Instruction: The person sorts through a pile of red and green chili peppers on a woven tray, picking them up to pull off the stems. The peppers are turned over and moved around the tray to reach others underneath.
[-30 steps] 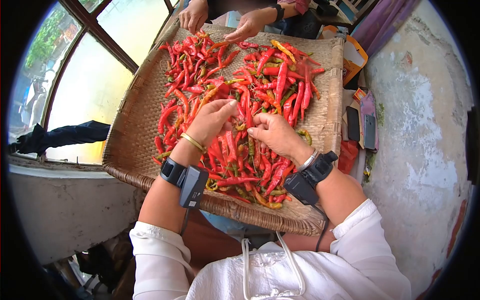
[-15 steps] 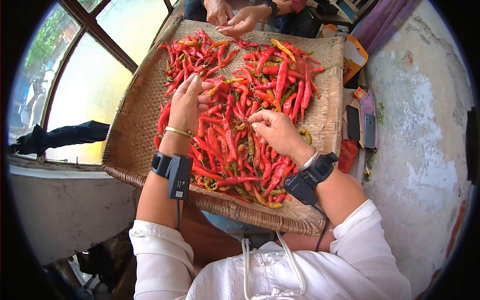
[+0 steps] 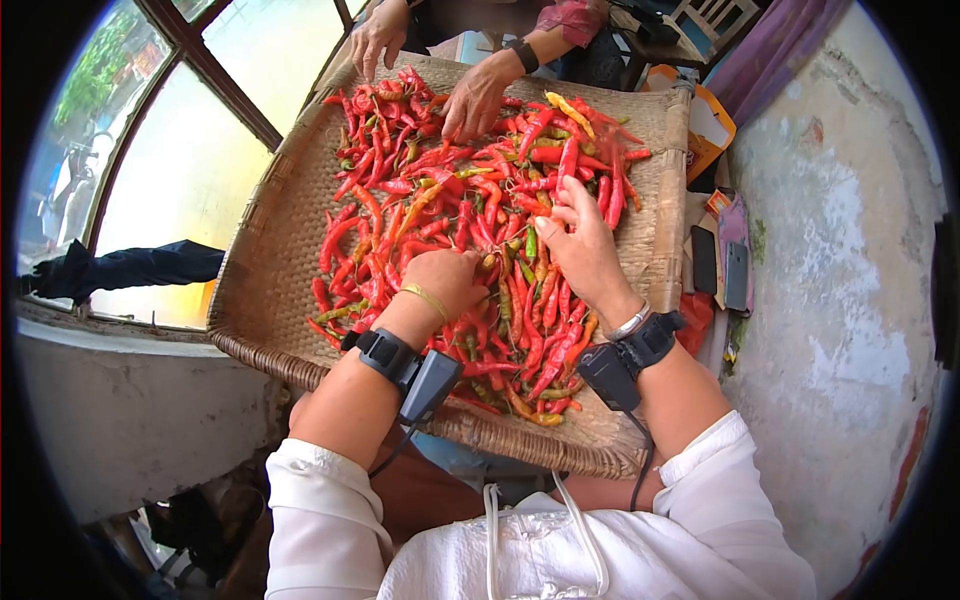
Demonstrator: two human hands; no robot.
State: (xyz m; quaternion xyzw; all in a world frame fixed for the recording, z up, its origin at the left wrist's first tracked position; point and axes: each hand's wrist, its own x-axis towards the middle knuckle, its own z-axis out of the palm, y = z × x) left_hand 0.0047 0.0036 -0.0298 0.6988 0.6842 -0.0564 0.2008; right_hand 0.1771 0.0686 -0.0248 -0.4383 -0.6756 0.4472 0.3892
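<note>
A heap of red chili peppers [image 3: 395, 265], with some green and yellowish ones among them, spreads over a woven basket tray [image 3: 265, 265] in front of me. My left hand [image 3: 445, 282] reaches down into the middle of the heap. Its fingers curl in against the chilies, and their tips and anything between them are hidden. To the right, my right hand [image 3: 585, 250] hovers over the chilies with thumb and fingers apart, and I see nothing held in it. Both my wrists carry a bracelet and a strapped black device.
Across the tray, another person's hand [image 3: 475, 97] touches the chilies, and that person's other hand [image 3: 380, 38] hangs over the far left edge. A window [image 3: 175, 160] with a dark folded umbrella [image 3: 140, 270] is at left. Phones [image 3: 737, 275] lie right of the tray, near the wall [image 3: 830, 280].
My left hand has come down and toward the right into the heap. My right hand has shifted slightly and its fingers have spread. The other person's hands have separated, one lowering onto the chilies.
</note>
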